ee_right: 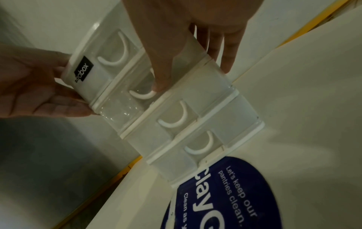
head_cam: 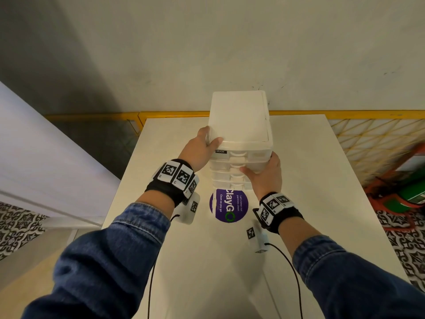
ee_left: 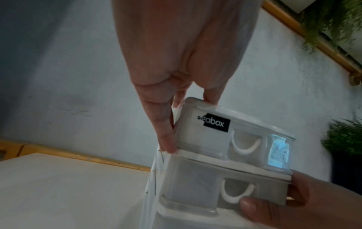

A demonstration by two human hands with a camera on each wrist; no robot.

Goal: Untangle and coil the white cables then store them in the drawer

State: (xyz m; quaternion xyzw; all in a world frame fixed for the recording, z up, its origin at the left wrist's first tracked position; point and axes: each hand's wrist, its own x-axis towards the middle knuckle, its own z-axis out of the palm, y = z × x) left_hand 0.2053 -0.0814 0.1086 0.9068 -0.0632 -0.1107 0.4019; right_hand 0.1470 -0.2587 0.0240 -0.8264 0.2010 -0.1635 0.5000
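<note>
A white plastic drawer unit (head_cam: 239, 116) with several translucent drawers stands on the white table (head_cam: 299, 203). My left hand (head_cam: 211, 139) grips its top left corner, thumb on the lid and fingers (ee_left: 164, 136) down the left side. My right hand (head_cam: 259, 163) holds the front right corner. Its thumb (ee_right: 158, 86) presses at the second drawer's handle (ee_right: 143, 96) while the fingers lie along the right wall. All drawers look pushed in or nearly so. No white cable shows in any view.
A round purple sticker (head_cam: 230, 208) lies on the table just in front of the unit. A yellow rail (head_cam: 92, 116) and a yellow mesh fence (head_cam: 368, 139) run behind the table. A red and green object (head_cam: 409, 187) sits on the floor at right.
</note>
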